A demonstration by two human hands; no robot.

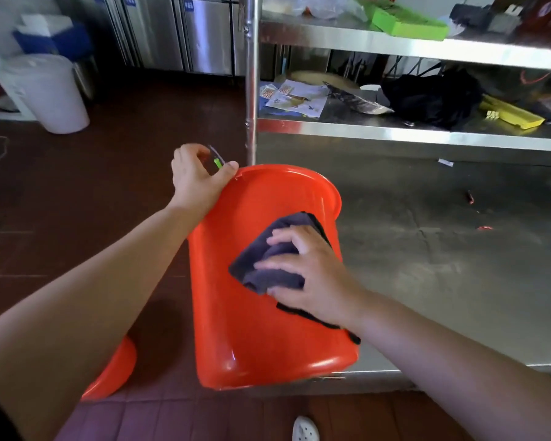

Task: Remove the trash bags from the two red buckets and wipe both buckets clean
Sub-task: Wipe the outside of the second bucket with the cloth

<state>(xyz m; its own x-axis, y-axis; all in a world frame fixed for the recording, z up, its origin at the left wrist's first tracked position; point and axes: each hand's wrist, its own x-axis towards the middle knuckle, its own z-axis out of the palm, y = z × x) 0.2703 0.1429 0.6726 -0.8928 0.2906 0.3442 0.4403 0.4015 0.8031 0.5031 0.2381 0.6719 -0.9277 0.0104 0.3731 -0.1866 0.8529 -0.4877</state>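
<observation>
A red bucket [236,329] lies tipped on its side at the edge of a steel table, its mouth pointing away from me. My left hand [195,179] grips its rim at the far left, with a small green-tipped object between the fingers. My right hand [303,268] presses a dark grey cloth [268,265] flat against the bucket's outer wall. A second red bucket [115,370] shows partly on the floor at lower left, mostly hidden by my left forearm. No trash bag is visible in either bucket.
The steel table [442,249] stretches to the right, with steel shelves [395,128] above holding papers, a black bag and yellow and green items. A white bin [54,93] stands on the red tiled floor at far left. A white shoe [305,429] shows at the bottom.
</observation>
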